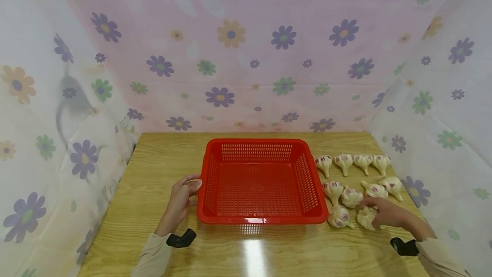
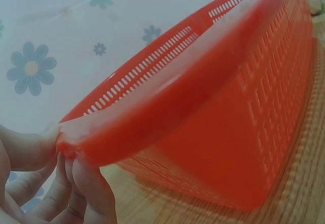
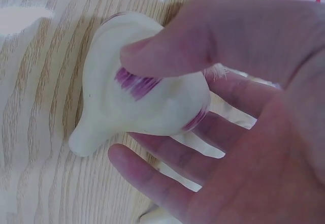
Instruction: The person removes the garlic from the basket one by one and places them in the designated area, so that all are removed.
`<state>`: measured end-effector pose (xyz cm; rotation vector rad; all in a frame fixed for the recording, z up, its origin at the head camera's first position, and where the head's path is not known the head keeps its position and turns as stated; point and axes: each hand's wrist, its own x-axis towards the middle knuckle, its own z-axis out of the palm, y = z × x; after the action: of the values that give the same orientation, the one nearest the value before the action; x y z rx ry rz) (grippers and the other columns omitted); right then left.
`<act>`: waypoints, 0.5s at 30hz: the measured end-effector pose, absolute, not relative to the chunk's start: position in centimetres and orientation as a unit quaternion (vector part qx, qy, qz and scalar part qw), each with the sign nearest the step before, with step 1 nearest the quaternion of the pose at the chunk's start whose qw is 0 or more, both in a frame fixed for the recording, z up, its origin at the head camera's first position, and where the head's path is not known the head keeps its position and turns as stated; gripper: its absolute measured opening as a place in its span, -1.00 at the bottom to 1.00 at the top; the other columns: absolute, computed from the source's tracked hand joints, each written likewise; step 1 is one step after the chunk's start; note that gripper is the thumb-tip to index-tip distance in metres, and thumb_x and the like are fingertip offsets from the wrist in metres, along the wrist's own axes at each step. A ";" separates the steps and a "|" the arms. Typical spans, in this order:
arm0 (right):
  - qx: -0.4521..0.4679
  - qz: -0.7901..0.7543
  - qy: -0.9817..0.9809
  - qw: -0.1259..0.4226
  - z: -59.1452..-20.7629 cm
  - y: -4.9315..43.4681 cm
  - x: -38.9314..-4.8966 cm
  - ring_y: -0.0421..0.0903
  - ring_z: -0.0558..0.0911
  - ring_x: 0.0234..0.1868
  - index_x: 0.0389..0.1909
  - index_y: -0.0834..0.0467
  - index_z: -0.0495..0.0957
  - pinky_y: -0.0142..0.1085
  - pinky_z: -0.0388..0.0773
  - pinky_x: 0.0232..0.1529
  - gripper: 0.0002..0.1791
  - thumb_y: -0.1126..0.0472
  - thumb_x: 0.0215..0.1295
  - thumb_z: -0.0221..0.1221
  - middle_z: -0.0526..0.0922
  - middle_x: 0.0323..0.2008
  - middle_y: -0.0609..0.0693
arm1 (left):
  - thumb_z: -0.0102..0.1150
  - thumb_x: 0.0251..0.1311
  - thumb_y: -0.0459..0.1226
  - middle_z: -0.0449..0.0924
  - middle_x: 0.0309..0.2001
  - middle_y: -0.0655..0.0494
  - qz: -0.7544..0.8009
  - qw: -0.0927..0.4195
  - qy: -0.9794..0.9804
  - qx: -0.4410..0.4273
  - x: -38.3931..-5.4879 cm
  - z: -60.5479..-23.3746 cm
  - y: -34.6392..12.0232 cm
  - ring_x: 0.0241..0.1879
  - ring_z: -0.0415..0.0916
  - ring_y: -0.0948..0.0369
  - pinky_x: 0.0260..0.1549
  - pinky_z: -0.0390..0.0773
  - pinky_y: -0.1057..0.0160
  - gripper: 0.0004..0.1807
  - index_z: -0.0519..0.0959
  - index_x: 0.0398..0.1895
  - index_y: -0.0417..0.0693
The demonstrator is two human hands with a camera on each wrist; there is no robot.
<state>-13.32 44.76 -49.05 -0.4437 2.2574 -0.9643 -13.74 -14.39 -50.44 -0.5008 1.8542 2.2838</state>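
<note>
A red plastic basket point(image 1: 261, 220) with slotted walls stands on the table, with nothing inside it. My left hand point(image 1: 180, 198) pinches the rim at its left side, thumb over the lip and fingers beneath, as the left wrist view shows on the basket rim point(image 2: 167, 107). To the right of the basket, my right hand point(image 1: 392, 213) grips a garlic bulb point(image 1: 366, 218) at the near end of a group of bulbs. Up close in the right wrist view, the thumb presses on this white, purple-streaked garlic bulb point(image 3: 157, 112) while the fingers curl along its other side.
Four-across garlic bulbs point(image 1: 344, 161) line up at the back right of the wooden table point(image 1: 161, 153). More bulbs point(image 1: 332, 189) lie between them and my right hand, some close against the basket. Flowered cloth point(image 1: 230, 72) hangs behind and on both sides.
</note>
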 end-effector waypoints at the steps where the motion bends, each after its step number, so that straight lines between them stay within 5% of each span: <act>1: -0.173 -0.364 0.859 0.316 -49.1 44.8 -13.4 0.62 0.18 0.09 -0.04 0.41 0.40 0.31 0.34 -0.13 -0.43 0.52 -0.25 0.18 0.42 0.01 0.40 | 0.13 0.23 -0.33 0.60 -0.25 0.03 0.763 0.079 0.619 -0.167 -13.8 -50.4 -14.4 -0.39 0.54 0.15 -0.53 0.58 0.17 -0.63 0.45 0.09 -0.22; 5: -0.184 -0.367 0.858 0.310 -49.2 45.0 -13.4 0.60 0.17 0.12 -0.03 0.47 0.39 0.06 0.40 -0.22 -0.42 0.55 -0.27 0.14 0.32 0.06 0.58 | 0.11 0.23 -0.34 0.60 -0.25 0.03 0.761 0.077 0.621 -0.171 -13.8 -50.4 -14.4 -0.39 0.54 0.15 -0.53 0.58 0.18 -0.65 0.45 0.09 -0.22; 9: -0.177 -0.367 0.857 0.314 -49.3 45.2 -13.4 0.64 -0.07 0.17 -0.03 0.47 0.40 -0.12 0.39 -0.21 -0.43 0.57 -0.26 0.11 0.03 0.17 0.72 | 0.11 0.23 -0.34 0.60 -0.28 0.03 0.760 0.080 0.620 -0.178 -13.8 -50.4 -14.3 -0.40 0.53 0.15 -0.53 0.58 0.16 -0.66 0.47 0.08 -0.22; 12: -0.178 -0.364 0.860 0.311 -49.3 45.3 -13.4 0.65 -0.06 0.16 -0.05 0.45 0.41 -0.18 0.40 -0.25 -0.44 0.57 -0.26 0.11 0.13 0.16 0.69 | 0.12 0.22 -0.34 0.60 -0.28 0.03 0.760 0.082 0.618 -0.180 -13.9 -50.4 -14.3 -0.41 0.53 0.16 -0.54 0.58 0.16 -0.66 0.47 0.07 -0.21; 15: -0.186 -0.362 0.862 0.301 -49.4 45.4 -13.5 0.54 0.26 0.10 -0.07 0.44 0.42 -0.18 0.37 -0.33 -0.45 0.57 -0.27 0.11 0.35 0.04 0.55 | 0.13 0.22 -0.34 0.59 -0.29 0.03 0.762 0.080 0.617 -0.181 -13.9 -50.5 -14.2 -0.42 0.52 0.16 -0.55 0.57 0.17 -0.67 0.48 0.06 -0.21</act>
<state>-13.53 45.42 -49.40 -0.4930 2.2871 -0.9613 -13.92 -14.24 -50.54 -0.5412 1.8439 2.2782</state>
